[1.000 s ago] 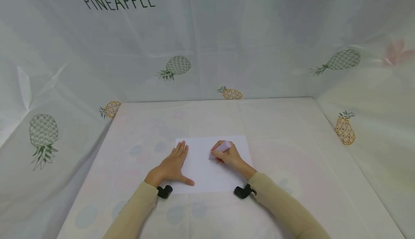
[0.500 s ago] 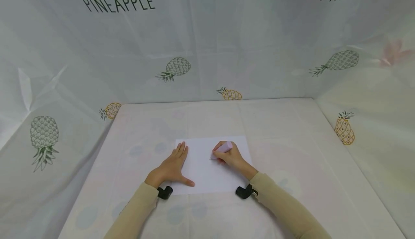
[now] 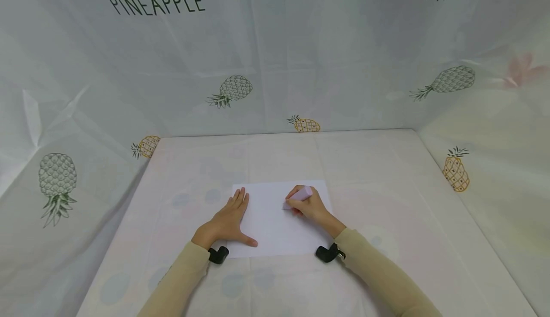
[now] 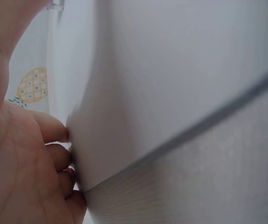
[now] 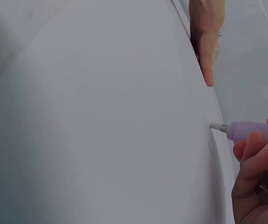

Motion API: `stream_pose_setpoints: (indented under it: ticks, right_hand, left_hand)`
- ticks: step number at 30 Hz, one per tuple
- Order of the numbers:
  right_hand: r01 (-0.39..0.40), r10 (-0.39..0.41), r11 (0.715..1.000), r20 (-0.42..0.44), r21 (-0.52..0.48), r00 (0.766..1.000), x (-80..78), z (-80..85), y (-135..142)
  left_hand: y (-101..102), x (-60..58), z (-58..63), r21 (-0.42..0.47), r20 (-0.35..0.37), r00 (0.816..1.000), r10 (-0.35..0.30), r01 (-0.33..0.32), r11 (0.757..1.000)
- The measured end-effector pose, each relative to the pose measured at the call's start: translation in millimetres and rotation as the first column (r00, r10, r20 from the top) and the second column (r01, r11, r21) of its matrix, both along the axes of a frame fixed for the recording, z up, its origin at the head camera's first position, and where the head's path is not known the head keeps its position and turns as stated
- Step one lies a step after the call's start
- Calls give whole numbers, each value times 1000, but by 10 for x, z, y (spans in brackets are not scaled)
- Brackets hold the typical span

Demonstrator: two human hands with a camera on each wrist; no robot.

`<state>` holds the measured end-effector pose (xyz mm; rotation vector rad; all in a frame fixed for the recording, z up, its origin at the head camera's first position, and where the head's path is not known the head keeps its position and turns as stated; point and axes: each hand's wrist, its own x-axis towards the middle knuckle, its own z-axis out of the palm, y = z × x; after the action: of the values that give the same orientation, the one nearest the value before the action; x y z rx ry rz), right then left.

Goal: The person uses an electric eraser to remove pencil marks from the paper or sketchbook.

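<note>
A white sheet of paper (image 3: 266,236) lies on the table. Across its left edge rests my left hand (image 3: 227,219), fingers spread and thumb stretched toward the lower part of the sheet. The left wrist view shows that palm (image 4: 22,163) with its fingertips at the paper's edge. Over the upper right part of the sheet, my right hand (image 3: 310,206) pinches a thick lilac marker (image 3: 303,193), tilted with its tip downward. In the right wrist view the marker's pale tip (image 5: 215,126) is at the paper's surface. Faint small specks show on the sheet there.
A pale cloth with faint coloured dots covers the table (image 3: 378,164). White curtains (image 3: 275,45) printed with pineapples hang behind it and at both sides. Black wrist cameras (image 3: 327,253) sit on both wrists beside beige sleeves (image 3: 378,271).
My right hand has shifted a little to the right over the sheet with the marker in its grip. The left hand and the paper have stayed in place.
</note>
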<state>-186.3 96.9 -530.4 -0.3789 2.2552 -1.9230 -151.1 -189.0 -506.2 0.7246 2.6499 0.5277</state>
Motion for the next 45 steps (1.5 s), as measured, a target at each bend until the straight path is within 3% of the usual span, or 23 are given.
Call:
stream_pose_setpoints:
  ticks: [15, 20, 29, 40, 45]
  right_hand:
    - [-49, 48, 998, -32, -44, 998, 26, -4, -153]
    - [-24, 24, 1000, -4, -18, 1000, 22, 11, -128]
    - [-9, 9, 1000, 35, 6, 999, 21, 37, -26]
    - [-16, 18, 999, 49, -44, 999, 143, 329, -4]
    - [20, -19, 999, 21, -26, 1000, 67, 111, 27]
  left_hand:
    - [9, 5, 7, -18, 5, 1000, 8, -8, 1000]
    - [17, -8, 14, -45, 4, 1000, 3, -3, 999]
    - [24, 12, 60, -6, 8, 1000, 15, -15, 1000]
    - [16, 23, 41, 23, 10, 1000, 15, -15, 1000]
    - [18, 17, 32, 18, 11, 1000, 16, -16, 1000]
